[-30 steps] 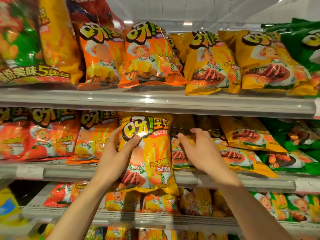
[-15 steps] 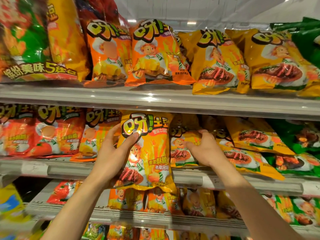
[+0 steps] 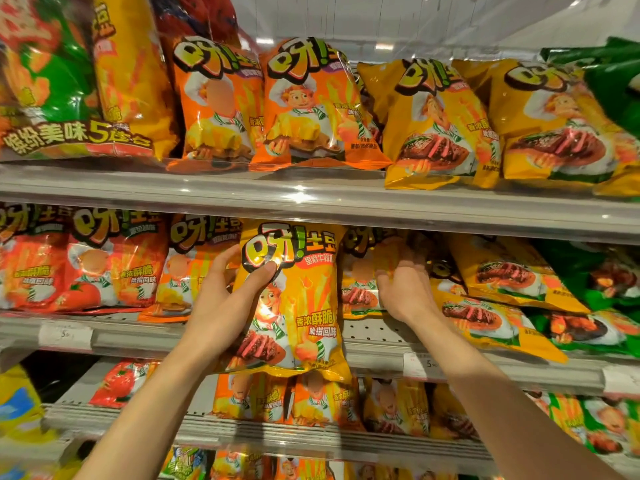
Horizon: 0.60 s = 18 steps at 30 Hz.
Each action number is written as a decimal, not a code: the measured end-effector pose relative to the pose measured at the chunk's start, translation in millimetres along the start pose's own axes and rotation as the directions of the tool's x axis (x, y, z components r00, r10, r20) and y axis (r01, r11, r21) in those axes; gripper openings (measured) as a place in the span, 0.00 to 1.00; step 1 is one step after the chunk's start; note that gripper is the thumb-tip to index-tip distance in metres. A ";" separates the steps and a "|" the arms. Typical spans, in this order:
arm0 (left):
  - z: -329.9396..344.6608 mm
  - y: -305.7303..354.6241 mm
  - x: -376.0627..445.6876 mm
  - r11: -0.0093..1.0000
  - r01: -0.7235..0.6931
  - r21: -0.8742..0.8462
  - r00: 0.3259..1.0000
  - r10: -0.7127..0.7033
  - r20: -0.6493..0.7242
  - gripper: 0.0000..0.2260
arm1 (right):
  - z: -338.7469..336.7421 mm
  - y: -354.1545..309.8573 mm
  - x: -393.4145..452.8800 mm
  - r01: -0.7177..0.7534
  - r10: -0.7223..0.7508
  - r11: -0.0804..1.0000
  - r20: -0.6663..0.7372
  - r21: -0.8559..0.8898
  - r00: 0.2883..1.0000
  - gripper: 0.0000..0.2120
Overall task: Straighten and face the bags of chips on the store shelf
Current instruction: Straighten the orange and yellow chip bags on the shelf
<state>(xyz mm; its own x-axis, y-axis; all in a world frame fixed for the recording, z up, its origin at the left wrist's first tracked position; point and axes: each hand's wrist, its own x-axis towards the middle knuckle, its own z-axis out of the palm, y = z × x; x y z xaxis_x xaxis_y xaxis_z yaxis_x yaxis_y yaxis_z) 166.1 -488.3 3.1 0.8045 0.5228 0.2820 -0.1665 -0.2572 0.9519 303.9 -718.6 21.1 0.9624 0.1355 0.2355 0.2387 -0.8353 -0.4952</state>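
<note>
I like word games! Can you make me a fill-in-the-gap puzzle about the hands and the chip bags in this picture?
1. The left hand holds a ____ bag of chips.
2. That bag hangs in front of the ____ shelf.
3. The right hand reaches onto the shelf toward a yellow bag standing ____ the held one.
4. The bags at the far right are ____.

Missing words: yellow; middle; behind; green

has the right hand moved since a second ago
Yes. The right hand has gone further in over the shelf edge, onto the standing yellow bag behind it.
</note>
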 end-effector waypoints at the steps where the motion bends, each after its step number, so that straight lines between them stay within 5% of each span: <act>1: 0.1 0.0 0.0 1.000 -0.002 0.004 1.000 0.002 0.000 0.39 | 1.2 1.1 2.3 -0.033 0.034 0.999 0.051 -0.025 0.998 0.29; 5: 0.2 -0.7 -0.1 0.999 -0.022 0.032 1.000 0.022 -0.005 0.38 | 1.8 4.9 8.6 -0.101 0.107 0.994 0.195 -0.036 0.975 0.47; 13: -0.1 0.5 -1.1 0.999 -0.024 0.039 1.000 0.024 0.000 0.38 | 5.2 6.5 24.1 -0.163 0.148 0.972 0.098 0.168 0.984 0.24; 18: 1.2 3.1 -2.8 0.999 -0.027 0.038 1.000 0.027 -0.004 0.38 | 14.3 10.8 41.2 -0.184 0.173 0.961 0.071 0.206 0.982 0.25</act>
<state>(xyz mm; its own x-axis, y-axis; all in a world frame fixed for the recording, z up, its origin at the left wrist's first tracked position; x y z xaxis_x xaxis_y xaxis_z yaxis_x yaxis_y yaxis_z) 164.0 -491.5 5.1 0.7971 0.5191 0.3084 -0.1664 -0.3022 0.9386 348.0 -714.5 13.5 0.9959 0.0264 0.0866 0.0792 -0.7181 -0.6915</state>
